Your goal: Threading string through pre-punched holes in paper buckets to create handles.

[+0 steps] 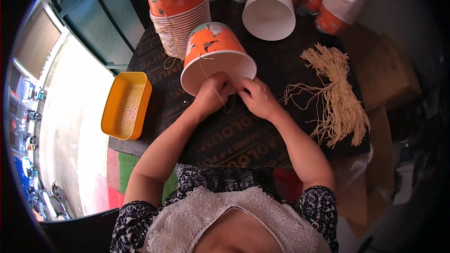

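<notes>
An orange paper bucket point(213, 42) with a white rim and a green base lies tipped on the table, its mouth toward me. My left hand point(213, 94) reaches into the mouth, fingers curled closed at the lower rim. At the rim's right side, my right hand point(257, 97) is closed, thumb and forefinger pinched on the edge. Its fingertips are partly hidden. A beige string point(205, 71) passes through the bucket's wall near the upper rim, hangs across my left hand and loops below it. To the right lies a bundle of beige strings point(344, 98), several strands straying left.
A tall stack of orange buckets point(180, 21) stands behind the held one. Another bucket point(269, 14) lies on its side at the back, before more stacks point(344, 2). A yellow plastic tray point(108, 105) with small pale bits sits at the dark table's point(220, 140) left edge.
</notes>
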Demonstrator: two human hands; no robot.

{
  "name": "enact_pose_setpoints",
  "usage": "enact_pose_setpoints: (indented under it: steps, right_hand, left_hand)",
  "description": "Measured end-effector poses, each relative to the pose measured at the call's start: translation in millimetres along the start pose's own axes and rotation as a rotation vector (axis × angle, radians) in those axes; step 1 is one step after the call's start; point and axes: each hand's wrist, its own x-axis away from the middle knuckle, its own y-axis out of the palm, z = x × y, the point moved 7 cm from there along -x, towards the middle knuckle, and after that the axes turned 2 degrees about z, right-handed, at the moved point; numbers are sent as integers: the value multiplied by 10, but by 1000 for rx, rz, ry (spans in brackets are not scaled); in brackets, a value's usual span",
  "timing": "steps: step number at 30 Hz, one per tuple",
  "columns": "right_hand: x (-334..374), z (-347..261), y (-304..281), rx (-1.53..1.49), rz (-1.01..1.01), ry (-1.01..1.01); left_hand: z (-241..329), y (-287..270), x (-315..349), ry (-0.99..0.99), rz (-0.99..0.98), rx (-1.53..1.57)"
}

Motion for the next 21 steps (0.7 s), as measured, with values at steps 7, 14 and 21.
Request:
enact_pose_setpoints:
  steps: [7, 14, 21]
  right_hand:
    - [32, -78, 47, 27, -20, -96]
    - [50, -101, 59, 70, -10, -126]
    - [34, -111, 78, 112, -17, -154]
  left_hand:
    - [0, -33, -11, -11, 69, -25]
    - [31, -40, -33, -23, 86, -45]
    - [3, -81, -67, -58, 100, -90]
